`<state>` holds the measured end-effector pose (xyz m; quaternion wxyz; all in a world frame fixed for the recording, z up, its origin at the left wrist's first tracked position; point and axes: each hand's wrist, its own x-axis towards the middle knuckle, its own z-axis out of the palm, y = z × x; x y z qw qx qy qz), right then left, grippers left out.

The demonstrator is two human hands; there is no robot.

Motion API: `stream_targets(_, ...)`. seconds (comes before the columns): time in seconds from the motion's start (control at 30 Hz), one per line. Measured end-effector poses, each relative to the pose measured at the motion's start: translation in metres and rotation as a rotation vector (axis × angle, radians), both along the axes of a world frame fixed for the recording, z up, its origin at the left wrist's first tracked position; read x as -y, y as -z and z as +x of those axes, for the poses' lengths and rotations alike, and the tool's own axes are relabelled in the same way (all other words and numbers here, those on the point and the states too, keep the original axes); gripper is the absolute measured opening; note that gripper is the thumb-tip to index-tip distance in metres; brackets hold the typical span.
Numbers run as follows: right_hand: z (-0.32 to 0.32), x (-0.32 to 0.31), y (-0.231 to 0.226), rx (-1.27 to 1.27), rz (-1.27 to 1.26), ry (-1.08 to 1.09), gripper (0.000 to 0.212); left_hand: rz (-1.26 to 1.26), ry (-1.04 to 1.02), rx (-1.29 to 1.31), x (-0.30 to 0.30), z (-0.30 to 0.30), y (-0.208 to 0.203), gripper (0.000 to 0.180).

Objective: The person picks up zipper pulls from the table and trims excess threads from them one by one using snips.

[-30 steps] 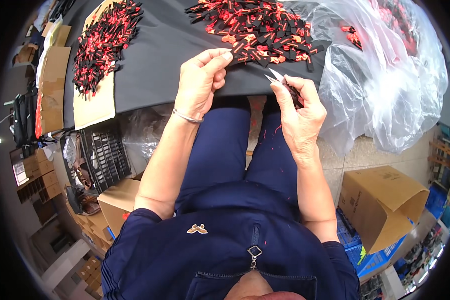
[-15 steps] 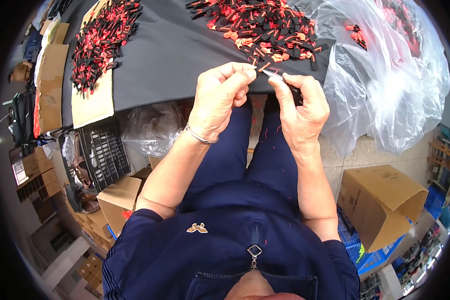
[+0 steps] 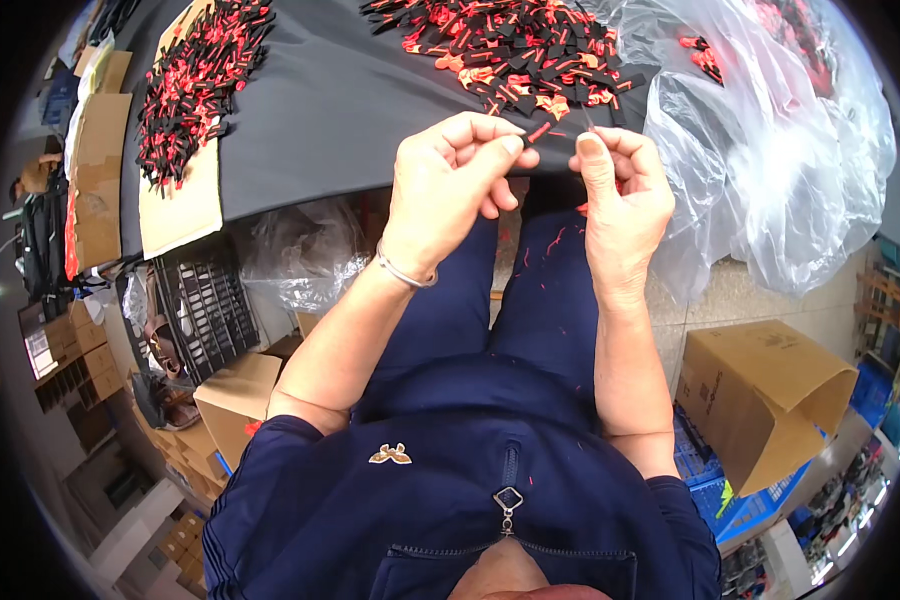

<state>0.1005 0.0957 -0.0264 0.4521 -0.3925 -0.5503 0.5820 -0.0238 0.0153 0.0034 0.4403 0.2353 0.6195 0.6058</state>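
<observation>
My left hand [image 3: 460, 165], a metal bangle on its wrist, is closed with thumb and forefinger pinching a small black-and-red fabric piece [image 3: 538, 132]. Its red end sticks out to the right of the fingertips. A short way to the right, my right hand [image 3: 625, 185] is closed around a slim, pointed metal tool [image 3: 588, 119]. Only the thin tip shows above the thumb; the fingers hide the rest, so its exact kind is unclear. Beyond both hands lies a large heap of similar black-and-red pieces [image 3: 530, 55] on the dark-covered table [image 3: 315, 110].
Another heap of black-and-red pieces [image 3: 195, 90] rests on a cardboard sheet [image 3: 182, 215] at the left. Clear plastic bags [image 3: 770, 190] drape over the table's right side. An open cardboard box [image 3: 745, 400] stands lower right, on a blue crate [image 3: 770, 510]. Red thread scraps dot my trousers.
My right hand has drawn away to the right and turned, so the tool's tip has left the piece and points upward. My left hand keeps its pinch, its other fingers a little looser.
</observation>
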Motion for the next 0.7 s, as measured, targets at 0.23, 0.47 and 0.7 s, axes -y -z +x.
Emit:
stream_targets(0.23,0.014,-0.007,-0.005,-0.033,-0.379,-0.296,0.021,0.444,0.097,-1.173,0.011,0.010,0.018,0.012)
stream_targets(0.47,0.018,0.009,-0.002,-0.018,-0.191,-0.208,0.012,0.049,0.060,-0.280,0.025,0.028,0.019,0.022)
stream_targets(0.7,0.021,0.016,0.002,-0.082,-0.182,-0.219,0.017,-0.056,0.090,0.339,0.027,0.021,0.026,0.016)
